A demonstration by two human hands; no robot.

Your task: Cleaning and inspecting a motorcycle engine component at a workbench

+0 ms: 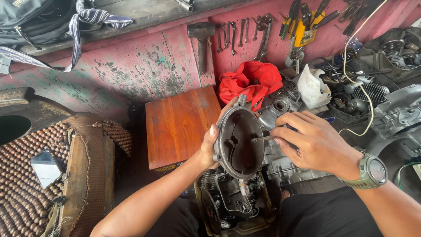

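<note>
My left hand [209, 147] grips a round grey metal engine cover [239, 142] by its left rim, holding it upright with the hollow inside facing me. My right hand [309, 140], with a green watch on the wrist, pinches a thin metal tool [262, 138] whose tip points into the cover's cavity. Below the cover, between my knees, sits a dark engine block [232, 202] with fins and gears.
A wooden box [177, 125] stands left of the cover. A red cloth [252, 81], a white bag [312, 87] and engine parts [372, 94] lie at the right. A hammer [201, 41] and wrenches [263, 35] hang on the red wall. A phone [45, 166] rests on a beaded seat.
</note>
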